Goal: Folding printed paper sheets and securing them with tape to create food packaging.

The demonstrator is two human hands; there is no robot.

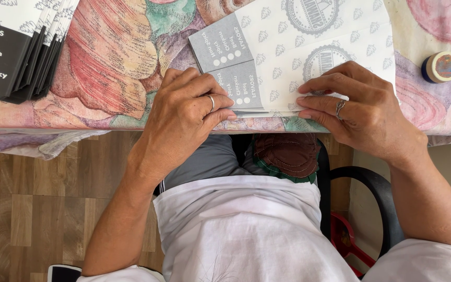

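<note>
Both hands are pressing flat, fingers together, on a white printed paper sheet with grey panels (pixel 288 78) lying at the near edge of the floral-clothed table (pixel 110 62): left hand (pixel 184 112) on its grey panel, right hand (pixel 358 109) on its white part.

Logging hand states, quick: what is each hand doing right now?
Left hand: open, fingers pressed flat on the white-and-grey printed paper bag.
Right hand: open, fingers pressing the same bag's near edge.

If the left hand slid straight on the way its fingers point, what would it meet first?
The left hand points rightward along the paper bag at the table edge. Sliding on, it would likely first meet the fingertips of the right hand, pressing the same bag.
</note>
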